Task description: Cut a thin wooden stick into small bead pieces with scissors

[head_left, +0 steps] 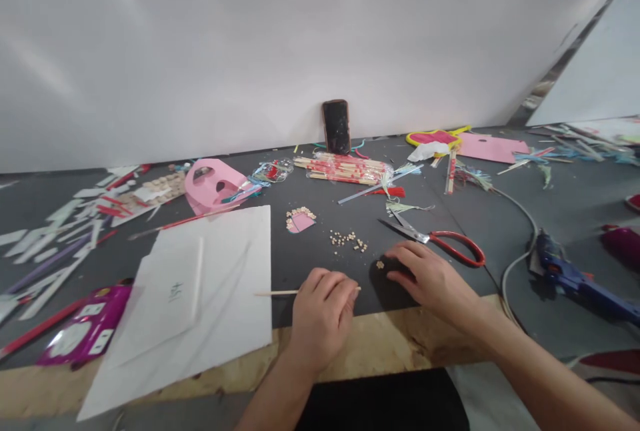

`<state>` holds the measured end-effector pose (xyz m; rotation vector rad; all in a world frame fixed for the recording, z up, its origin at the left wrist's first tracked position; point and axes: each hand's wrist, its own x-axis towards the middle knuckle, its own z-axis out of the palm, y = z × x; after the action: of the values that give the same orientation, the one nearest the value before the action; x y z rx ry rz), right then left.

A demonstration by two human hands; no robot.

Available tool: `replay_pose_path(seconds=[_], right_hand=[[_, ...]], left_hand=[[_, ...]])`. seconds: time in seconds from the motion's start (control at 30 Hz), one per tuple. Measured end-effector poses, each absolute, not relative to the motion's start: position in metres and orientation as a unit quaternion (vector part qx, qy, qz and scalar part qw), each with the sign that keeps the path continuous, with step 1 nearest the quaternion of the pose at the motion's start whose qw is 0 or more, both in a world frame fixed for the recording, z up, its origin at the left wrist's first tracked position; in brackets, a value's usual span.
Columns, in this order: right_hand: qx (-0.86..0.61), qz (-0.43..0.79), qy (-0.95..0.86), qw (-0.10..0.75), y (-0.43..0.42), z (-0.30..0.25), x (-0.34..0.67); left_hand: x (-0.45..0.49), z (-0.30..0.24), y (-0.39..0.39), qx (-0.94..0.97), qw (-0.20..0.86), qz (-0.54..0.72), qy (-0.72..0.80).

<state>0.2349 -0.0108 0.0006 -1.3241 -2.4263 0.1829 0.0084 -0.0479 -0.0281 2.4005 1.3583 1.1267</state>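
Observation:
My left hand [325, 304] is closed around a thin wooden stick [276, 293], whose ends poke out on both sides. To the right, my right hand [433, 274] rests over the dark table with thumb and fingers parted. Just off its fingertips lies a small flower-shaped cluster [380, 265] of pale pieces. Loose pale little pieces [350, 241] are scattered ahead of both hands. Beyond them sits a small pink piece [303, 221] with similar bits lining its upper and left edge. Red-handled scissors [453, 244] lie spread beyond my right hand.
A white board [240, 257] lies left of my left hand. A blue glue gun [580, 281] and its cable are at right. Packaged sticks [345, 169] lie before a phone [337, 125] leaning on the white partition [280, 51]. A pink cut-out [215, 184] lies at far left.

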Motion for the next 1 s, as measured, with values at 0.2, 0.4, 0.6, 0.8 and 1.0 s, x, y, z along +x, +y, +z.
replay_pose_path(seconds=[0.2,0.4,0.6,0.8,1.0], right_hand=[[-0.505,0.062,-0.816,0.275,-0.059,-0.008,0.246],[-0.49,0.096,-0.823,0.272,-0.077,-0.025,0.239],[-0.482,0.112,-0.829,0.26,-0.073,-0.025,0.24],[-0.478,0.133,-0.826,0.269,-0.075,-0.026,0.242],[-0.48,0.172,-0.817,0.27,-0.076,-0.021,0.243]], left_hand=[[0.01,-0.021,-0.048,0.81,0.075,0.352,0.463],[0.019,-0.017,-0.045,0.835,0.073,0.258,0.481],[0.037,-0.003,-0.024,0.836,0.081,0.189,0.51],[0.057,0.007,0.0,0.852,0.112,0.122,0.496],[0.066,0.004,0.007,0.866,0.125,0.098,0.474]])
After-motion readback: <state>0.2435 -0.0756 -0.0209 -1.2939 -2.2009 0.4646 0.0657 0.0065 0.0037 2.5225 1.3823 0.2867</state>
